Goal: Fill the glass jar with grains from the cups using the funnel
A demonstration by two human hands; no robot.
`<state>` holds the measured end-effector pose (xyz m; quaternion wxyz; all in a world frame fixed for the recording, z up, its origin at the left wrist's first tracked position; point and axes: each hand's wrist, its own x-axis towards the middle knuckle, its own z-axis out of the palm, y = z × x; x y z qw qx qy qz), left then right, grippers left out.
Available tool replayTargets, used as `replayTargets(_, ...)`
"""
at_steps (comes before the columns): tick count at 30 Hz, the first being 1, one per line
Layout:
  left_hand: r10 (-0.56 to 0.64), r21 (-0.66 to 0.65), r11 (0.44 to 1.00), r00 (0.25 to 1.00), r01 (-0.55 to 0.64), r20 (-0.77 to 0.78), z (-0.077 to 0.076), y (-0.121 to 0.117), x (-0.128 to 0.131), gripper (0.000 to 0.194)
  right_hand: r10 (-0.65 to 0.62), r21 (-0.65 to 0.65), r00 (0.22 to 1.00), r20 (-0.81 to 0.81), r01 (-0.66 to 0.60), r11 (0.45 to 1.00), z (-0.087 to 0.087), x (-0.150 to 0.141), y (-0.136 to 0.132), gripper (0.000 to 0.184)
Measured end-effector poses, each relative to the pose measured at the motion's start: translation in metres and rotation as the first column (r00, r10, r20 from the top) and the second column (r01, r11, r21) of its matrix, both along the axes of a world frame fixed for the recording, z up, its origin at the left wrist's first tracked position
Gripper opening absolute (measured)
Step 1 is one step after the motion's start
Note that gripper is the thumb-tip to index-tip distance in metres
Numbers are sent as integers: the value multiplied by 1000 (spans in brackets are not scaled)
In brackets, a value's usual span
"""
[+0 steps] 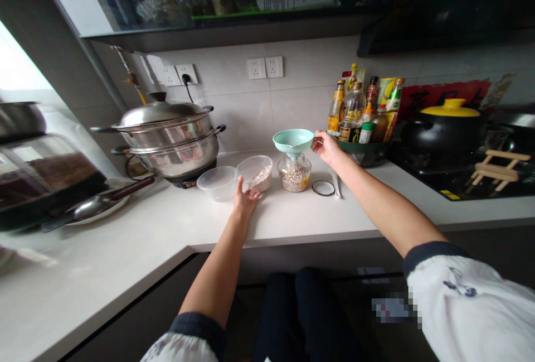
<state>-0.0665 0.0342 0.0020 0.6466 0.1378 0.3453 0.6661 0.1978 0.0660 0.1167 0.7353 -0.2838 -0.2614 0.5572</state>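
Note:
My right hand (326,147) pinches the handle of a mint-green funnel (293,140). The funnel's spout sits in the mouth of a glass jar (294,177) holding flaky oats, with a yellow label on its side. At the near side of a clear plastic bowl (244,169), my left hand (246,200) grips it with the thumb up and the fingers low. Oats (261,177) lie heaped toward the bowl's right side. Another clear plastic bowl (215,184) stands just to the left, with nothing visible in it.
Right of the jar lie a round lid (323,188) and a pale, narrow utensil (335,184). A steel steamer pot (171,144) stands at the left. Sauce bottles (355,108) crowd a basket at the back right, beside a black pot with a yellow lid (450,109).

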Motion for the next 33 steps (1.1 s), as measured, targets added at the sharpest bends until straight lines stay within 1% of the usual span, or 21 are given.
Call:
replayTargets(7, 18, -42, 999, 1000, -17, 13, 4, -2, 2, 38, -34, -20, 995, 93, 36, 999, 2, -2, 5, 17)
replayTargets(13, 18, -25, 1000, 1000, -18, -2, 4, -3, 1, 37, -40, -63, 981, 190, 53, 997, 2, -6, 9, 15)
replayTargets(17, 10, -26, 1000, 1000, -10, 3, 4, -3, 2, 39, -52, -68, 975, 214, 68, 995, 0, -8, 10, 15)
replayTargets(21, 13, -18, 1000, 1000, -13, 9, 3, -3, 2, 39, -31, -108, 983, 179, 51, 993, -4, -8, 11, 16)
replayTargets(24, 18, -25, 1000, 1000, -18, 15, 3, -2, 2, 39, 0, -133, 996, 93, 12, 991, -10, -7, 10, 17)
replayTargets(28, 19, -30, 999, 999, -18, 28, 3, -1, 1, 40, 7, -152, 999, -33, -12, 988, -23, -5, 7, 18)
replayTargets(31, 14, -26, 1000, 999, -13, 37, 3, -1, 1, 40, 3, -155, 999, -37, -9, 988, -28, -5, 5, 18)
replayTargets(33, 10, -12, 1000, 1000, -10, 29, 2, -2, 1, 40, -20, -147, 1000, -2, 20, 989, -26, -5, 4, 18)
